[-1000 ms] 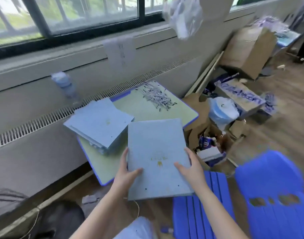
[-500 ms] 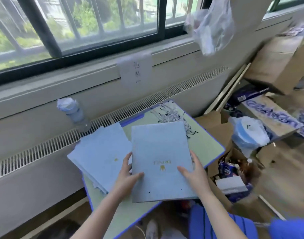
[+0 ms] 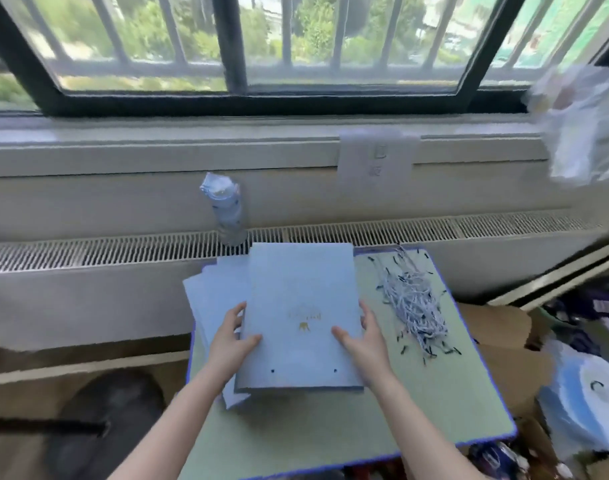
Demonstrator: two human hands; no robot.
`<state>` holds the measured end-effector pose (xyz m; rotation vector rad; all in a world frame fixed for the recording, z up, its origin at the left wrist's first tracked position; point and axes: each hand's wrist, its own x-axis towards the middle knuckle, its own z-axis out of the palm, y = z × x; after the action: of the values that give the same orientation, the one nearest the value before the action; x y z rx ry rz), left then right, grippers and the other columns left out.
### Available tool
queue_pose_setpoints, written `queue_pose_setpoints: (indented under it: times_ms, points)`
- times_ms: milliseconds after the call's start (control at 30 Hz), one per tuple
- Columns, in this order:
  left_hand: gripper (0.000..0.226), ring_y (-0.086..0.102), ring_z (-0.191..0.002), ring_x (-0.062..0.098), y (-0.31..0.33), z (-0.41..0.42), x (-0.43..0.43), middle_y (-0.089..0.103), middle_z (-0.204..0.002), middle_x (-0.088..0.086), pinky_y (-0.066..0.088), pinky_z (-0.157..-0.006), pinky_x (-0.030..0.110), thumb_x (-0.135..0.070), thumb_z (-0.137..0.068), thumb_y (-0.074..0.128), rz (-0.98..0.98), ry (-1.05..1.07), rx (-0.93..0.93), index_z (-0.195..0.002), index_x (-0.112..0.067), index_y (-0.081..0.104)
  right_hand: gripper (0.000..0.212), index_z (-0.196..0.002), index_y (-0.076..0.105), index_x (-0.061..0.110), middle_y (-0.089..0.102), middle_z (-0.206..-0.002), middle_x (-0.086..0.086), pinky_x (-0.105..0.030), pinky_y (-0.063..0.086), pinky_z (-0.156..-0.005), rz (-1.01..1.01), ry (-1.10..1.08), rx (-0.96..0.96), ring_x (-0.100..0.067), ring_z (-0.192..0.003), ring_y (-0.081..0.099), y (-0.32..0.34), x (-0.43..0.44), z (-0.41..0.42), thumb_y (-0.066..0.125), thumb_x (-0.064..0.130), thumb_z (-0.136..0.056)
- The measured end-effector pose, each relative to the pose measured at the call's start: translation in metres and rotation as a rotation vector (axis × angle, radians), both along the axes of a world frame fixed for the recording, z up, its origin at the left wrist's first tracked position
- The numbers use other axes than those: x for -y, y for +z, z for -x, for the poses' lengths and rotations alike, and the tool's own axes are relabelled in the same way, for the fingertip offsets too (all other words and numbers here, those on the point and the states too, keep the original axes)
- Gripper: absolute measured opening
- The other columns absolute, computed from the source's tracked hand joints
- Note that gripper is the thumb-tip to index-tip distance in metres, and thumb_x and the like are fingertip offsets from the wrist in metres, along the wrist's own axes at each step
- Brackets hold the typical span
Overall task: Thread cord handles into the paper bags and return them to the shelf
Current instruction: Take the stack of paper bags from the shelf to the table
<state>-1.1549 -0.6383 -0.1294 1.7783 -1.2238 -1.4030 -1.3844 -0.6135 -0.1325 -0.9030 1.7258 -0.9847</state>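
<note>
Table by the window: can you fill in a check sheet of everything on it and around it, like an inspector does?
Surface: green table with a blue edge, against the wall.
Job's things: flat blue paper bag held partly over a stack of bags on the left; loose pile of cord handles on the right.
Clutter: cardboard box and plastic bags on the floor at right.
Hands: left hand and right hand grip the paper bag's side edges, thumbs on top.
Cables: nothing seen.
Surroundings: barred window, vent grille, bottle on it, paper note on the sill.
</note>
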Motion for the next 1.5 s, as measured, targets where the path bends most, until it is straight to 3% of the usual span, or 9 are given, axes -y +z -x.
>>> queue_pose_setpoints:
  times_ms: [133, 267, 400, 567, 700, 800, 967, 1167, 1500]
  points:
    - [0.056, 0.049, -0.107, 0.019, 0.008, -0.019, -0.006, 0.047, -0.128, 0.002, 0.043, -0.081, 0.030, -0.005, -0.089, 0.058, 0.010, 0.240, -0.003, -0.138, -0.019, 0.036, 0.060, -0.129, 0.040, 0.022, 0.057, -0.115, 0.001, -0.035, 0.048, -0.092, -0.027, 0.195, -0.020, -0.016, -0.101, 0.059, -0.009, 0.042, -0.029, 0.072, 0.013, -0.079]
    - [0.047, 0.055, -0.091, 0.007, 0.010, -0.021, -0.011, 0.054, -0.107, -0.009, 0.043, -0.063, 0.013, 0.001, -0.085, 0.055, 0.070, 0.357, 0.082, -0.127, -0.016, 0.044, 0.053, -0.118, 0.042, 0.008, 0.055, -0.109, -0.005, -0.029, 0.045, -0.084, -0.040, 0.311, -0.103, -0.018, -0.094, 0.055, -0.014, 0.067, -0.048, 0.075, 0.015, -0.077]
    - [0.036, 0.058, -0.101, 0.019, 0.001, -0.018, -0.012, 0.059, -0.113, 0.002, 0.044, -0.067, 0.021, 0.000, -0.084, 0.052, 0.037, 0.394, 0.127, -0.117, -0.015, 0.053, 0.049, -0.111, 0.042, 0.007, 0.051, -0.115, -0.010, -0.026, 0.041, -0.083, -0.055, 0.361, -0.163, -0.021, -0.099, 0.053, -0.027, 0.072, -0.049, 0.076, 0.014, -0.075]
    - [0.039, 0.056, -0.099, 0.007, -0.002, -0.012, -0.019, 0.060, -0.110, -0.013, 0.046, -0.076, 0.025, -0.004, -0.090, 0.046, 0.025, 0.446, 0.034, -0.118, -0.029, 0.054, 0.050, -0.113, 0.042, 0.009, 0.054, -0.112, -0.008, -0.024, 0.039, -0.080, -0.019, 0.352, -0.154, -0.017, -0.096, 0.052, -0.030, 0.072, -0.042, 0.075, 0.013, -0.075]
    - [0.037, 0.054, -0.108, 0.004, 0.002, -0.005, -0.017, 0.058, -0.116, -0.015, 0.042, -0.083, 0.019, -0.004, -0.094, 0.046, 0.102, 0.475, -0.044, -0.123, -0.025, 0.052, 0.048, -0.109, 0.037, 0.022, 0.063, -0.100, 0.001, -0.038, 0.050, -0.084, -0.025, 0.340, -0.083, -0.020, -0.093, 0.063, -0.024, 0.076, -0.018, 0.073, 0.020, -0.078]
    - [0.036, 0.057, -0.100, -0.008, 0.004, 0.007, -0.007, 0.060, -0.116, -0.012, 0.044, -0.079, 0.009, 0.000, -0.093, 0.047, 0.132, 0.379, -0.076, -0.122, -0.021, 0.054, 0.046, -0.111, 0.038, 0.022, 0.063, -0.090, 0.008, -0.037, 0.053, -0.079, -0.023, 0.275, -0.030, -0.018, -0.085, 0.065, -0.014, 0.079, 0.011, 0.071, 0.015, -0.080]
    - [0.038, 0.059, -0.105, 0.004, 0.005, 0.048, 0.013, 0.063, -0.118, -0.003, 0.048, -0.096, 0.030, 0.002, -0.091, 0.046, 0.118, 0.173, -0.069, -0.121, -0.020, 0.055, 0.044, -0.114, 0.037, 0.017, 0.062, -0.095, 0.000, -0.018, 0.053, -0.058, -0.003, 0.145, 0.044, -0.011, -0.079, 0.063, 0.000, 0.064, 0.072, 0.067, 0.006, -0.084]
    - [0.038, 0.057, -0.096, -0.005, 0.002, 0.097, 0.011, 0.051, -0.125, -0.013, 0.044, -0.069, 0.009, -0.005, -0.096, 0.045, 0.079, -0.094, -0.008, -0.125, -0.029, 0.045, 0.049, -0.123, 0.042, 0.013, 0.058, -0.121, -0.008, -0.036, 0.053, -0.079, -0.061, -0.005, 0.015, -0.012, -0.095, 0.062, -0.012, 0.022, 0.129, 0.069, 0.009, -0.082]
    - [0.049, 0.052, -0.106, 0.005, -0.040, 0.114, 0.068, 0.050, -0.126, 0.001, 0.044, -0.095, 0.031, -0.013, -0.093, 0.055, 0.333, -0.380, 0.116, -0.134, -0.034, 0.039, 0.061, -0.132, 0.042, 0.022, 0.059, -0.127, -0.004, -0.038, 0.054, -0.085, 0.234, 0.047, 0.091, -0.018, -0.109, 0.062, -0.082, 0.057, 0.151, 0.071, 0.017, -0.078]
